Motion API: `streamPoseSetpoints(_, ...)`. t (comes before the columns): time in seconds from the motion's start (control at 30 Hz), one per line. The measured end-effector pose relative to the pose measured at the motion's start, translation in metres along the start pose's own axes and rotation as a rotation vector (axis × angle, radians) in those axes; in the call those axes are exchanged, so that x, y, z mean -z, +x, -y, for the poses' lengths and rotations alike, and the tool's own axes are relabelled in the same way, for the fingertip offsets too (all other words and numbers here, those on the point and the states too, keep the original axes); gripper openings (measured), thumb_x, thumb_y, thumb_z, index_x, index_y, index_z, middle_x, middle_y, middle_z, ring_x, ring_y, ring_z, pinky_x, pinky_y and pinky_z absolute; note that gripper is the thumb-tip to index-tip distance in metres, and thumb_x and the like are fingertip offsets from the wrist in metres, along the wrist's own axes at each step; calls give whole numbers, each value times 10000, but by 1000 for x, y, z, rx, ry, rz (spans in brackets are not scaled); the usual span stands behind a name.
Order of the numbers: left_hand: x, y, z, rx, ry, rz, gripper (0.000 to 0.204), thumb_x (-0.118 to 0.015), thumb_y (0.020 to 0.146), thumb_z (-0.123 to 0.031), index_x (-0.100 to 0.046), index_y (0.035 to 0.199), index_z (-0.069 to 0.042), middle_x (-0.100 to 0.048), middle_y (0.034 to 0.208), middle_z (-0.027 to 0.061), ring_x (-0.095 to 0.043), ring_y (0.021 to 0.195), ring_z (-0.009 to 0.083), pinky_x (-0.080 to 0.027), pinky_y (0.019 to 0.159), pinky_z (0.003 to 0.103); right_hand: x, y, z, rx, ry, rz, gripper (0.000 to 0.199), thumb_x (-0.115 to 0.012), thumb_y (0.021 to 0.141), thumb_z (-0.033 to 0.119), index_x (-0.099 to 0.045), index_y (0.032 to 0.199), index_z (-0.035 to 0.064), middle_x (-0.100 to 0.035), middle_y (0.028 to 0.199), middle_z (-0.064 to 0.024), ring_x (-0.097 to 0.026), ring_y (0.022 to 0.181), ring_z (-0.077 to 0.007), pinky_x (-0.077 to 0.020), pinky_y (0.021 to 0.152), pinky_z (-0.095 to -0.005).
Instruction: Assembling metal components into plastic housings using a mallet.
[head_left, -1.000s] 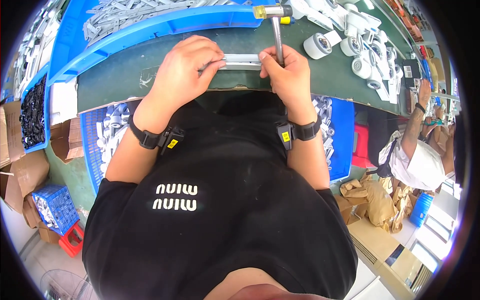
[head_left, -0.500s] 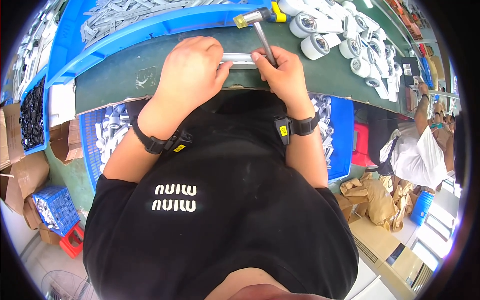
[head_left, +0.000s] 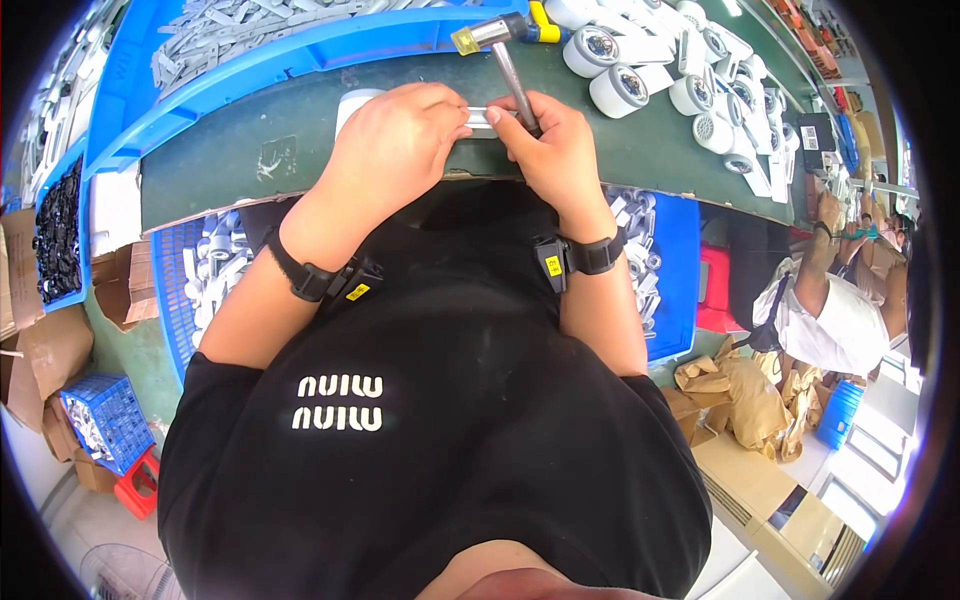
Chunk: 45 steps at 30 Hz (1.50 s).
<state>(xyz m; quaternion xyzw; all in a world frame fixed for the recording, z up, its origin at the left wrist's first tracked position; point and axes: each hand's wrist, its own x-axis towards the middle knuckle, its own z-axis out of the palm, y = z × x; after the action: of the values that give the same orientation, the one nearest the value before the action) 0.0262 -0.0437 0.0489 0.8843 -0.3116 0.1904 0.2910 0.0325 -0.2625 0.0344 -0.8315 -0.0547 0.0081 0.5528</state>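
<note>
Pinching a white part at the upper middle of the frame, above the near edge of the green surface, with left hand and right hand close together. Also clasping in the right hand a hammer, tilted up and left. Just beside the left hand, near a white rounded piece. Farther out, facing a blue tray of grey strips at upper left and round-headed white parts at upper right.
</note>
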Motion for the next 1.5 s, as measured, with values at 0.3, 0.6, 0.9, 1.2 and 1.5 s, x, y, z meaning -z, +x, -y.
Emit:
streamPoseSetpoints(0.3, -4, 1, 3, -29, 43, -34, 97, -807, 896, -66, -730, 917, -11, -746, 991, 85, -734, 887, 337, -596, 730, 429, 33, -51, 18, 263, 138, -75, 485, -585, 1085, 14, -608, 1569, 25, -653, 854, -19, -583, 759, -98, -503, 718, -260)
streamPoseSetpoints(0.6, -7, -3, 4, 10, 29, -45, 93, -799, 911, -90, -743, 927, -18, -754, 1002, 73, -737, 886, 334, -601, 721, 430, 33, -92, 11, 266, -457, -94, 586, -598, 974, -119, -641, 1535, 44, -692, 874, -148, -675, 750, -266, -564, 780, -321)
streamPoseSetpoints(0.9, 0, 1, 1, -7, 34, -40, 97, -804, 905, -87, -751, 957, -25, -760, 1003, 78, -740, 885, 335, -599, 723, 435, 32, -79, 21, 332, -389, -147, 536, -638, 1003, -73, -636, 1530, 22, -729, 929, -190, -696, 770, -316, -559, 775, -336)
streamPoseSetpoints(1.2, 17, 4, -2, -100, 44, 100, 202, -742, 847, -49, -774, 1046, -63, -723, 1023, 89, -700, 1152, 306, -526, 1103, 485, 32, -80, -2, 267, -56, -282, 504, -629, 1080, 17, -611, 1582, 62, -676, 834, -15, -602, 739, -77, -508, 711, -246)
streamPoseSetpoints(1.5, 61, -41, 11, 34, 12, 49, 254, -719, 846, 68, -772, 1070, -39, -663, 1424, 200, -645, 1314, 397, -544, 1073, 483, 21, -85, -17, 239, -42, -218, 504, -621, 1075, 3, -605, 1578, 33, -669, 826, -15, -609, 751, -82, -516, 727, -250)
